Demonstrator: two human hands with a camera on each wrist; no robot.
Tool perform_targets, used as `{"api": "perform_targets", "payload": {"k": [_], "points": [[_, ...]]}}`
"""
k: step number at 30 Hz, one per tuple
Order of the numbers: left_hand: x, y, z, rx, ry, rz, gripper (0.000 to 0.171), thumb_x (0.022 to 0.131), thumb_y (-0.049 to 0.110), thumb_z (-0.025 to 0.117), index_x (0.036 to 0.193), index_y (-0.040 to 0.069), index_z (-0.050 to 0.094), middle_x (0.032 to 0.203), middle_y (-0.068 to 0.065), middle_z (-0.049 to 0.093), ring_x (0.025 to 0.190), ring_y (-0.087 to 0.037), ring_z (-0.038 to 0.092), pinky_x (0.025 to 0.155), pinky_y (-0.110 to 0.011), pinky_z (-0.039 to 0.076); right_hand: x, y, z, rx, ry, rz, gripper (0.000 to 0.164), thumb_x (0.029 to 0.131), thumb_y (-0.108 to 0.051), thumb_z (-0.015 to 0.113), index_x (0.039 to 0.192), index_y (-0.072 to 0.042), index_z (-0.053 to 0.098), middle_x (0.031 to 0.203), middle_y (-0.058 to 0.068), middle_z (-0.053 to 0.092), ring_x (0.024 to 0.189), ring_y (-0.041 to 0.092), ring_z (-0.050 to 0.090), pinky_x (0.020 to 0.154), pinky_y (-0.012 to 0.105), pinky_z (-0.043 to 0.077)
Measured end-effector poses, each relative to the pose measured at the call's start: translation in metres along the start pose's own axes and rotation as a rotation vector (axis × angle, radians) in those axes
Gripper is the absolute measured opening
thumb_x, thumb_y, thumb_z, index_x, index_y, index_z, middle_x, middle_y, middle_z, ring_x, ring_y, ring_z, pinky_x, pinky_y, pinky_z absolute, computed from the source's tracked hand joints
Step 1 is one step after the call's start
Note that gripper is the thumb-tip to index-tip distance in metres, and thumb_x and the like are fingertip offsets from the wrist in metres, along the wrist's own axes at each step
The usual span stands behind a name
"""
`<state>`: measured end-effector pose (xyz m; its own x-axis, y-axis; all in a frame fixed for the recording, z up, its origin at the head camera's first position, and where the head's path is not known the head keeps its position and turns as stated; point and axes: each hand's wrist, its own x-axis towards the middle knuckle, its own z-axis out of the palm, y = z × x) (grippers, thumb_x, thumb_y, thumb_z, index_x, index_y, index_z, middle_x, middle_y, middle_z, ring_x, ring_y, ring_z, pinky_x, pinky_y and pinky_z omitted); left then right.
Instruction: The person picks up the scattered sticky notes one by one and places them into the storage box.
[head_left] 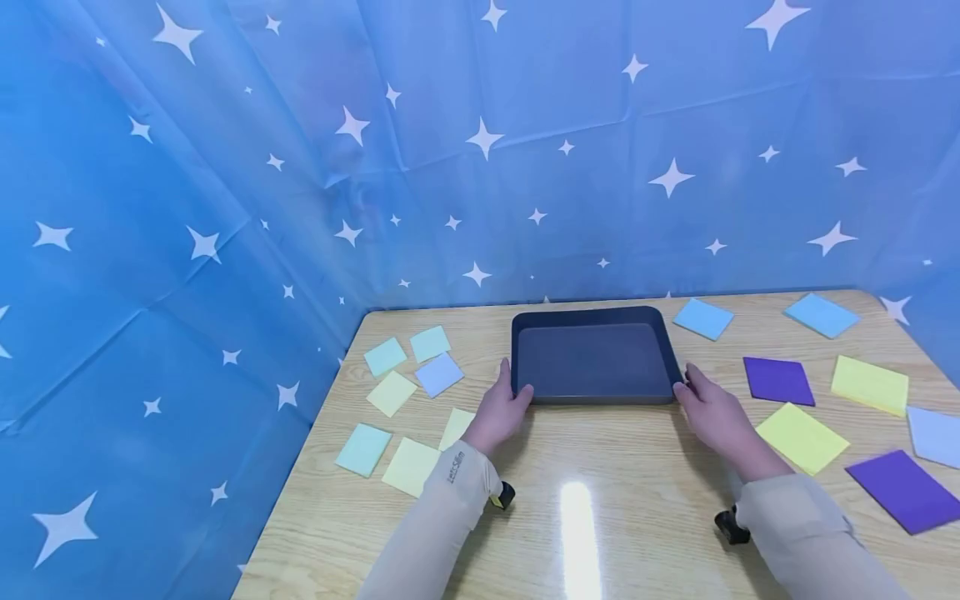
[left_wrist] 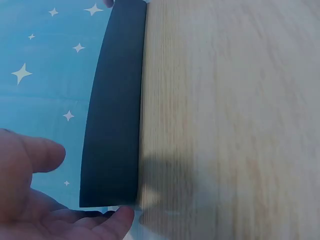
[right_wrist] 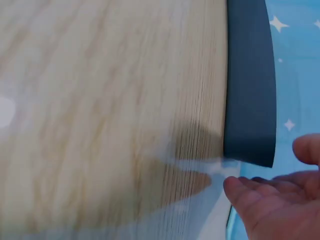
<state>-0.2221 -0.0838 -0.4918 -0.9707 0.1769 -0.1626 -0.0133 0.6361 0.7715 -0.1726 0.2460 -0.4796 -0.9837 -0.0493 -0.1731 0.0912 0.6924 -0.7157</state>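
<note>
A dark, shallow rectangular tray (head_left: pixel 596 358) sits on the far middle of the wooden table, its long front wall (left_wrist: pixel 112 110) facing me. At its left end is my left hand (head_left: pixel 501 410), thumb raised by the near corner and fingers reaching along the side. The left wrist view shows that thumb apart from the wall, with a fingertip at the tray's lower corner. My right hand (head_left: pixel 716 417) is beside the right end. In the right wrist view its thumb and extended fingers (right_wrist: pixel 250 197) are spread, with a small gap to the tray (right_wrist: pixel 250 90).
Left of the tray lie several pale paper squares, among them a mint one (head_left: pixel 363 450) and a lavender one (head_left: pixel 439 375). To the right are blue (head_left: pixel 703 318), purple (head_left: pixel 778 381) and yellow (head_left: pixel 802 438) squares. A starry blue curtain (head_left: pixel 525 183) hangs behind the table.
</note>
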Motion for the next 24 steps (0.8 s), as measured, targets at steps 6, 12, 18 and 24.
{"api": "perform_targets", "payload": {"k": [6,12,18,24], "points": [[0.001,0.002,0.002,0.026,0.012,0.019,0.068,0.109,0.032,0.041,0.161,-0.001,0.011,0.154,-0.025,0.044,0.143,-0.036,0.045,0.118,-0.048,0.037,0.005,-0.002,0.004,0.007,0.006,0.016,0.064,0.111,-0.032,0.026,0.155,0.013,0.015,0.154,0.042,0.022,0.142,0.062,0.020,0.113,0.070,0.025],[0.003,0.002,0.004,0.061,0.054,0.061,0.059,0.109,0.021,0.040,0.159,-0.004,0.020,0.161,-0.023,0.033,0.148,-0.036,0.036,0.122,-0.047,0.031,0.012,-0.002,0.009,-0.031,0.061,-0.007,0.056,0.110,-0.021,0.030,0.153,0.013,0.024,0.150,0.042,0.032,0.139,0.061,0.029,0.111,0.069,0.031],[0.004,0.001,0.007,0.084,0.080,0.082,0.057,0.108,0.018,0.040,0.157,-0.006,0.022,0.162,-0.022,0.031,0.150,-0.033,0.034,0.123,-0.045,0.029,0.016,-0.004,0.011,-0.103,0.110,-0.030,0.052,0.107,-0.013,0.032,0.148,0.018,0.029,0.145,0.044,0.036,0.133,0.062,0.036,0.108,0.069,0.035],[0.004,0.001,0.009,0.089,0.076,0.056,0.058,0.109,0.019,0.040,0.158,-0.004,0.021,0.163,-0.020,0.029,0.151,-0.033,0.032,0.123,-0.045,0.029,0.010,-0.005,0.012,-0.129,0.114,-0.037,0.051,0.107,-0.012,0.033,0.148,0.019,0.030,0.142,0.044,0.039,0.130,0.063,0.039,0.105,0.070,0.038]]}}
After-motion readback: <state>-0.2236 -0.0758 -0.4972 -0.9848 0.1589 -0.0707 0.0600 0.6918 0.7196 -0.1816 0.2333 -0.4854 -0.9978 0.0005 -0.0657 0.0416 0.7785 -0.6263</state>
